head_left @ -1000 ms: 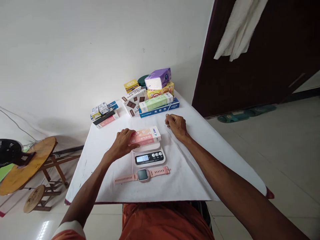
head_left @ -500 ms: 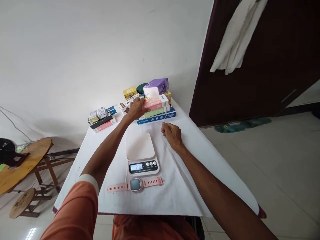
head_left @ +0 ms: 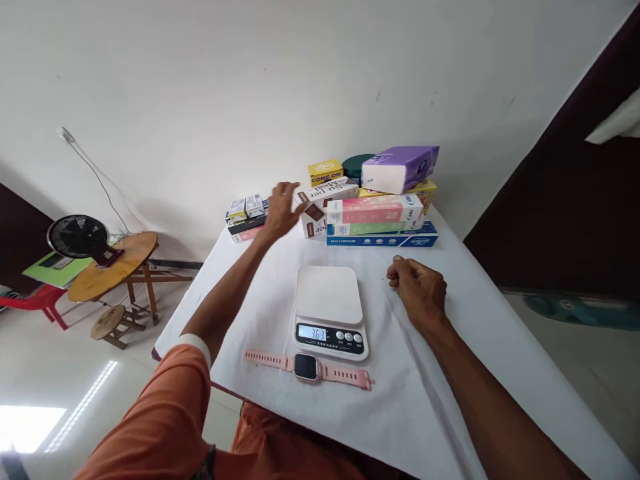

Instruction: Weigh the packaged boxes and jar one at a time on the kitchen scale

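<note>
My left hand (head_left: 283,212) hovers with fingers apart and holds nothing. It is between the small stack of boxes on the left and the white "Super Meal" box (head_left: 314,213). My right hand (head_left: 420,290) rests on the cloth right of the scale, curled into a loose fist with nothing visible in it. The white digital scale (head_left: 329,295) has a bare plate, and its lit display seems to read 363. In front of it lies a pink-strapped smartwatch (head_left: 306,367), stretched flat. Behind the scale, a pink box (head_left: 373,210) lies on a green box (head_left: 373,229) and a blue box (head_left: 383,239).
A purple tissue pack (head_left: 400,168), a yellow box (head_left: 325,171) and a dark green lid (head_left: 357,163) stand by the wall. Small boxes (head_left: 247,208) are stacked at left. Beyond the table are a black fan (head_left: 80,237), a wooden table (head_left: 127,257) and a stool (head_left: 109,322).
My left hand has left the pink box and moved left, its fingers now apart. The view has turned left. The scale display has changed from about 230. My right hand stays curled on the cloth.
</note>
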`<state>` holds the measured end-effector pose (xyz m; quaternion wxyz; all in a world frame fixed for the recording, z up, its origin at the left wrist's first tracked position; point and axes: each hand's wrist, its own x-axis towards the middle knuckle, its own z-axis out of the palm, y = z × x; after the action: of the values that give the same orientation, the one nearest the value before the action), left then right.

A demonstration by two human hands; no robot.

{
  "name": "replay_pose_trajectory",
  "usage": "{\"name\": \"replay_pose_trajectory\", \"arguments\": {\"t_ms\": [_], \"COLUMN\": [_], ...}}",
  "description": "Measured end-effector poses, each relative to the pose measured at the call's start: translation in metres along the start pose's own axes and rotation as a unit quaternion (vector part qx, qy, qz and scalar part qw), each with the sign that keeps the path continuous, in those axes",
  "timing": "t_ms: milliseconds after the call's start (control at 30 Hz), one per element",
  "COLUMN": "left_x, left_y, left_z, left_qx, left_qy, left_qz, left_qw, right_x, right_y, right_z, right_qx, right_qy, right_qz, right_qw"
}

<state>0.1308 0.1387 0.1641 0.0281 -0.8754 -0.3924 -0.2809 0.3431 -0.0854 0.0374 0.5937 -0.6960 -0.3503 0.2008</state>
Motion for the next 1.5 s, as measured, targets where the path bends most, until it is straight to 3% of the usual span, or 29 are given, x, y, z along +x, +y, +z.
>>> {"name": "replay_pose_trajectory", "arguments": {"t_ms": [100, 167, 300, 500, 700, 833, 1033, 1100, 1167, 1300, 1400, 1500], "left_x": [-0.001, 0.0, 0.004, 0.006, 0.012, 0.014, -0.005, -0.019, -0.039, -0.093, -0.132, -0.154], "left_y": [-0.065, -0.104, -0.152, -0.174, -0.185, -0.185, -0.174, -0.163, -0.142, -0.068, -0.006, 0.035], "left_z": [-0.03, -0.047, -0.063, -0.054, -0.054, -0.051, -0.063, -0.076, -0.087, -0.09, -0.077, -0.062], "left_qx": [0.045, 0.065, 0.057, 0.016, 0.013, 0.017, 0.04, 0.042, 0.007, -0.111, -0.172, -0.206], "left_qy": [-0.016, -0.074, -0.177, -0.212, -0.19, -0.15, -0.05, -0.014, 0.018, -0.091, -0.193, -0.254], "left_qz": [-0.126, -0.191, -0.308, -0.308, -0.291, -0.317, -0.36, -0.336, -0.263, -0.108, -0.01, 0.053], "left_qw": [0.991, 0.977, 0.933, 0.927, 0.937, 0.936, 0.931, 0.941, 0.965, 0.984, 0.966, 0.944], "right_x": [0.0, 0.0, -0.001, -0.001, -0.003, -0.003, -0.004, -0.004, -0.004, -0.003, -0.004, -0.003], "right_y": [0.001, 0.0, -0.003, -0.005, -0.009, -0.009, -0.013, -0.015, -0.016, -0.017, -0.015, -0.012], "right_z": [0.001, 0.001, -0.001, -0.002, -0.003, -0.002, -0.002, -0.001, 0.0, 0.001, 0.002, 0.003], "right_qx": [-0.013, -0.017, -0.031, -0.037, -0.056, -0.057, -0.06, -0.052, -0.045, -0.036, -0.011, 0.006], "right_qy": [0.0, 0.001, -0.009, -0.011, -0.011, -0.009, -0.006, -0.009, -0.007, 0.005, 0.006, 0.008], "right_qz": [0.008, 0.015, 0.017, 0.041, 0.035, 0.027, 0.006, -0.007, -0.012, 0.001, -0.002, -0.015], "right_qw": [1.0, 1.0, 0.999, 0.998, 0.998, 0.998, 0.998, 0.999, 0.999, 0.999, 1.0, 1.0]}}
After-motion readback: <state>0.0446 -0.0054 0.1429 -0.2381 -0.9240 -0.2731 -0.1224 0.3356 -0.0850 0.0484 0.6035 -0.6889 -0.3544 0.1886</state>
